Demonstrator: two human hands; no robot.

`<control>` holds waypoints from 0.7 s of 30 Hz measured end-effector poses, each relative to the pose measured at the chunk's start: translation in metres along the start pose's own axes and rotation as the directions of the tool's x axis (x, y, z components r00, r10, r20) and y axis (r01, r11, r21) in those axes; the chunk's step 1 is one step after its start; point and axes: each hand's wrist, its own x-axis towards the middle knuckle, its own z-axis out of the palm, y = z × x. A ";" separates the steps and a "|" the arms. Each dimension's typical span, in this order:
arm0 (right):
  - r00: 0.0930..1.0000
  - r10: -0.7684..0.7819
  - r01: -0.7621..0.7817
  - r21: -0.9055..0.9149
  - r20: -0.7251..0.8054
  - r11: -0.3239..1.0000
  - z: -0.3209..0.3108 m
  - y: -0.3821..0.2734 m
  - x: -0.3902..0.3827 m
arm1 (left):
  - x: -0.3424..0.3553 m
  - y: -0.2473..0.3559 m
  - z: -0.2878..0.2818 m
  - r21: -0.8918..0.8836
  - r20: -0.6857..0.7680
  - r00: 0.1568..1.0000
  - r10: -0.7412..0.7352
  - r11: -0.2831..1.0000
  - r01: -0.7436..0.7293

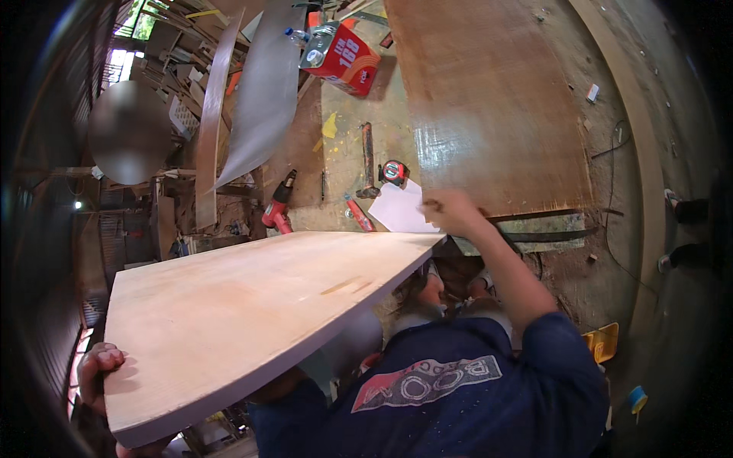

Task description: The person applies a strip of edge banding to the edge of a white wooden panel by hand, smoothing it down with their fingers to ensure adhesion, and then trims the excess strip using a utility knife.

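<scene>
A large pale wooden panel (pixel 252 305) with a light edge slants across the view in front of my body. At its far left end, my left hand (pixel 101 370) has its fingers curled over the panel's edge; most of my left forearm is hidden beneath the panel. Beyond the panel's right corner, my right hand (pixel 452 212) is closed, its fingers bent together. Whatever they may hold is too small and blurred to name. Beside those fingers lies a white sheet (pixel 401 211). A tape measure (pixel 395 172) and a hammer (pixel 367 162) lie near the sheet.
A red-handled cutter (pixel 359 214) and a red-and-black power tool (pixel 279 204) lie behind the panel. Farther back stands a red metal can (pixel 347 62). A broad brown board (pixel 496 107) covers the right, with a cable (pixel 608 206) beyond. Scrap wood (pixel 183 69) is piled at left.
</scene>
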 end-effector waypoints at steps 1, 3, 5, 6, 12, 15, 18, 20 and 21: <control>0.987 -0.071 0.088 -0.120 0.141 0.989 0.019 -0.006 0.028 | 0.001 -0.001 0.003 0.028 -0.004 0.999 0.032 0.999 -0.032; 0.886 -0.209 0.309 -0.192 0.413 0.931 0.059 -0.012 0.072 | 0.002 -0.005 0.007 0.315 -0.005 0.981 0.195 0.931 -0.183; 0.762 -0.149 0.430 -0.320 0.630 0.844 0.106 -0.016 0.108 | -0.004 0.002 0.014 0.229 -0.153 0.986 0.064 0.973 -0.028; 0.715 -0.187 0.506 -0.314 0.674 0.804 0.124 -0.013 0.120 | -0.007 0.007 0.019 0.172 -0.224 0.974 -0.002 0.984 0.041; 0.585 -0.189 0.701 -0.376 0.788 0.606 0.197 -0.004 0.158 | 0.007 0.009 0.042 0.370 -0.038 0.973 0.229 0.908 -0.199; 0.671 -0.114 0.610 -0.457 0.733 0.648 0.199 -0.010 0.156 | 0.013 0.013 0.040 0.468 0.056 0.975 0.214 0.857 -0.215; 0.771 -0.132 0.465 -0.408 0.623 0.786 0.178 -0.026 0.151 | 0.012 0.011 0.033 0.443 0.032 0.977 0.212 0.873 -0.204; 0.871 -0.131 0.308 -0.321 0.473 0.895 0.153 -0.043 0.149 | 0.011 0.004 0.028 0.435 0.015 0.967 0.254 0.869 -0.235; 0.880 -0.091 0.129 -0.050 0.467 0.990 0.133 -0.048 0.143 | 0.012 0.001 0.027 0.428 -0.001 0.963 0.269 0.870 -0.243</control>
